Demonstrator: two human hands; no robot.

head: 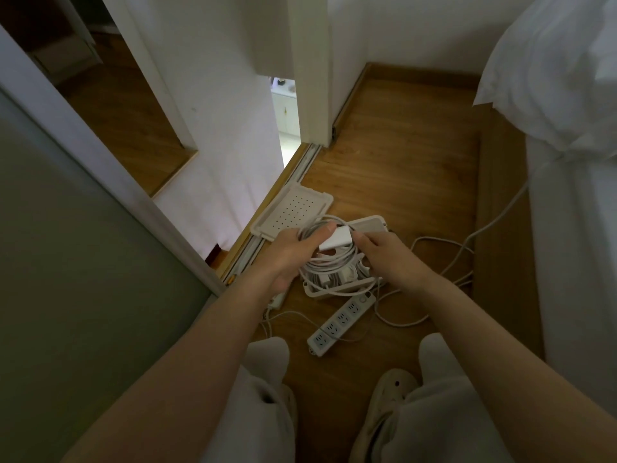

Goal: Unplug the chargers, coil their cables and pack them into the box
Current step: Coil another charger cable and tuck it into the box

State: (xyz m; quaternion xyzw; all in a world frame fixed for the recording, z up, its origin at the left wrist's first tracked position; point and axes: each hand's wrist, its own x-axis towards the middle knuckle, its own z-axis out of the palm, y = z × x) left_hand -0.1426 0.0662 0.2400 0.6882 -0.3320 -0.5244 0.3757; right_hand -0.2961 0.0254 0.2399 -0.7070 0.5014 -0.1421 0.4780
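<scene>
Holding coiled cable (329, 260) and charger (337, 240) over box (334, 289): my left hand (293, 252) grips both, right hand (387, 259) pinches charger end.

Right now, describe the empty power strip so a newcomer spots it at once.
Start at the wooden floor beside the bed. Nearer the person than the open white box lies a long white power strip. Unlike the second strip half hidden under the left hand, it shows its whole row of bluish sockets, nothing plugged in.
</scene>
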